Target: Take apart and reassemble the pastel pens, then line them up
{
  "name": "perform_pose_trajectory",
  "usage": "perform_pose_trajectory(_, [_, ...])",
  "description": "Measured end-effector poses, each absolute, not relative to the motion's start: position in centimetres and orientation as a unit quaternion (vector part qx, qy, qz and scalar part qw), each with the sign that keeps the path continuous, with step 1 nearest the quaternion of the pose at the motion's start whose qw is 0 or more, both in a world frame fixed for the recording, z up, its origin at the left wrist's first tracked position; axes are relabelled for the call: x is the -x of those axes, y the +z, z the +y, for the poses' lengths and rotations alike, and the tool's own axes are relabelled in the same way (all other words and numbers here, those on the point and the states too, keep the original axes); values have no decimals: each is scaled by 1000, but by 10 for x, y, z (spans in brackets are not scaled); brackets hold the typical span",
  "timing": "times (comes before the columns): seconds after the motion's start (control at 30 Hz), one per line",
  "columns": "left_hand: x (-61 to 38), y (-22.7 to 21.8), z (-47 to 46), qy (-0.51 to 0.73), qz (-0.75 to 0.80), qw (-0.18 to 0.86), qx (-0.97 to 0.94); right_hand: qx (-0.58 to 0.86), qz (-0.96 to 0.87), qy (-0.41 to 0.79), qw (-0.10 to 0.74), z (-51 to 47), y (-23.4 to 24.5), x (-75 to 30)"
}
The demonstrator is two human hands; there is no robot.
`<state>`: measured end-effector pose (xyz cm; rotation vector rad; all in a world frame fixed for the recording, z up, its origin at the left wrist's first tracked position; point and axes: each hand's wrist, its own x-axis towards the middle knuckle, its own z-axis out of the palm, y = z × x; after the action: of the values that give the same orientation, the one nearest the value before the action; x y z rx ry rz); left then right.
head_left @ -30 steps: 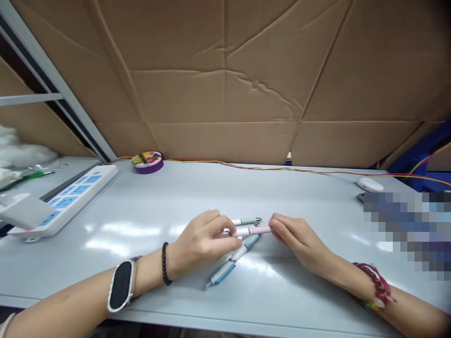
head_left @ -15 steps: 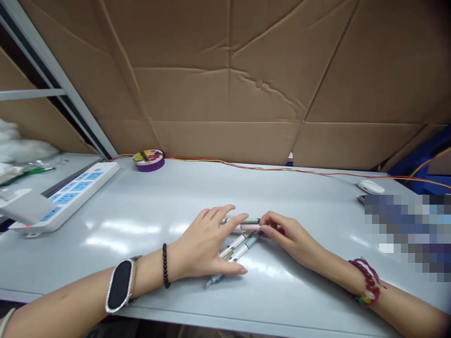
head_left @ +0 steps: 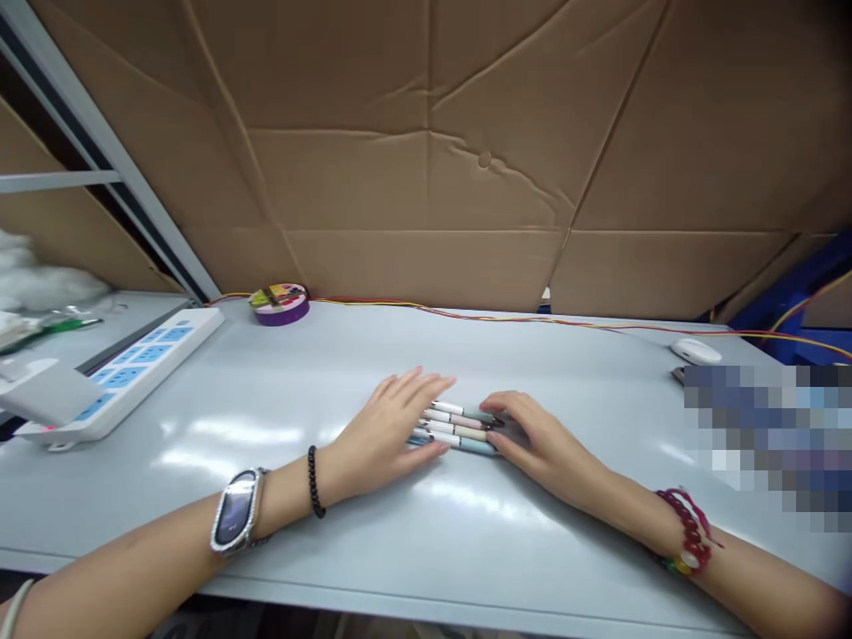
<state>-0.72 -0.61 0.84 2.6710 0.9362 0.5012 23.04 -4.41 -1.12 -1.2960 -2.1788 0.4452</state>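
Four white pens point(head_left: 461, 430) abreast, pastel ends towards three o'clock, left hand point(head_left: 379, 439) spread at nine, right hand point(head_left: 542, 441) loosely parted, neither gripping

One head-worn view, forward and downward over the nearby tabletop point(head_left: 565, 550) toward cardboard point(head_left: 373, 186).

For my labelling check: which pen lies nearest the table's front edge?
Going by coloured ends, the blue-green pen; the cream pen, pink pen and grey-green pen all lie farther back.
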Motion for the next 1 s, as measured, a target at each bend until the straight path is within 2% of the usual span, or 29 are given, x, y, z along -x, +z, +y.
perform_pose_trajectory(0.17, [11,6,4,235,413,201,-857,491,-806,163,287,-46,-7,-230])
perform_pose_trajectory(0.4, [9,-7,13,297,446,371,-759,443,-859,149,210,-50,-6,-227])
perform_pose_trajectory(0.6, [4,-12,9,371,425,506,-652,476,-830,167,237,-44,-9,-229])
perform_pose_trajectory(0.77, [3,-10,4,394,404,556,-610,490,-812,170,269,-41,-15,-232])
perform_pose_trajectory(0.87, [3,-10,3,404,409,548,-608,490,-805,182,282,-41,-17,-233])
perform_pose_trajectory(1.0, [4,-13,6,414,435,507,-618,522,-724,282,352,-42,-14,-233])
